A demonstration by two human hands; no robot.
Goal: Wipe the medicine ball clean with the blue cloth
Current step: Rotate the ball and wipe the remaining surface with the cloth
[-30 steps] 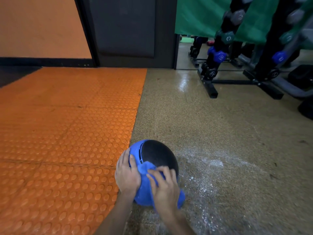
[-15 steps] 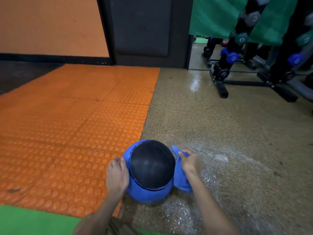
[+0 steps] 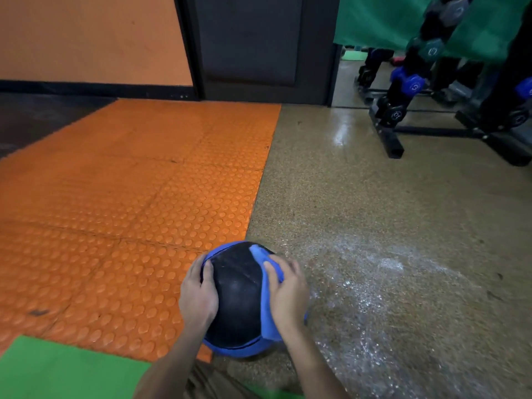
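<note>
The round black-and-blue rubber medicine ball (image 3: 236, 295) sits on the floor, right on the seam between the orange studded rubber mat (image 3: 115, 211) and the speckled tan floor (image 3: 374, 211). The left hand (image 3: 197, 298) grips its left side, fingers and thumb curled over the black panel. The right hand (image 3: 288, 295) is curved over the soft blue cloth (image 3: 269, 321) and presses it against the ball's right flank, with a corner of cloth poking out above the thumb.

To wipe well from here, the left hand probably needs to brace hard, since a ball on smooth floor will roll away under a sideways push. The cloth should be kept flat under the palm and drawn in overlapping strokes across the black panel, where faint pale streaks show. After each pass the ball should be turned so that the underside and the seams get covered too.

Half a second ago the right hand pinched the cloth in a bunch just off the ball's right side; now the cloth is spread against it. The left hand has crept further over the top, and the ball has stayed on the same seam
</note>
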